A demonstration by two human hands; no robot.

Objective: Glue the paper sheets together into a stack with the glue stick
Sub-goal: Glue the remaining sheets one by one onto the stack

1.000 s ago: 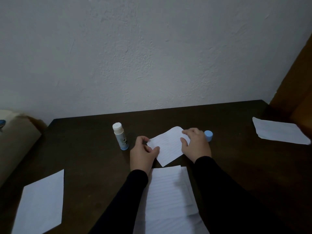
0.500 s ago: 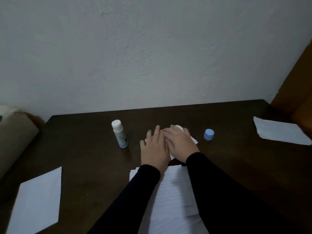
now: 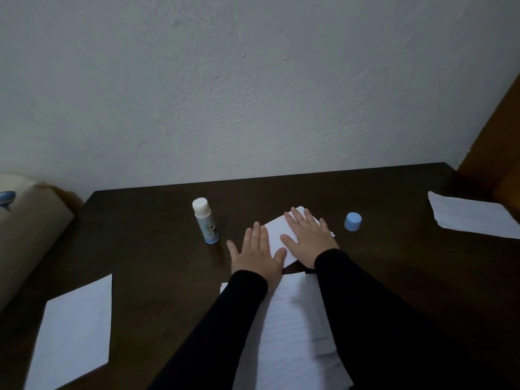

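A small white paper sheet [image 3: 277,233] lies flat on the dark table [image 3: 157,249]. My right hand [image 3: 308,237] presses on it with straight, spread fingers. My left hand [image 3: 257,253] lies flat on its left edge and on the table beside it. The uncapped glue stick [image 3: 205,220] stands upright to the left of my hands. Its blue cap [image 3: 352,221] sits on the table to the right. A pile of lined paper sheets [image 3: 295,333] lies near me, between and under my sleeves.
One loose white sheet [image 3: 76,333] lies at the table's near left, another sheet [image 3: 472,215] at the far right. A beige rolled object [image 3: 25,232] leans off the left side. A wooden piece [image 3: 498,142] stands at the right. A wall backs the table.
A second ago both hands held the small sheet up by its edges. They laid it down, flattened on it, and have now spread apart over it.
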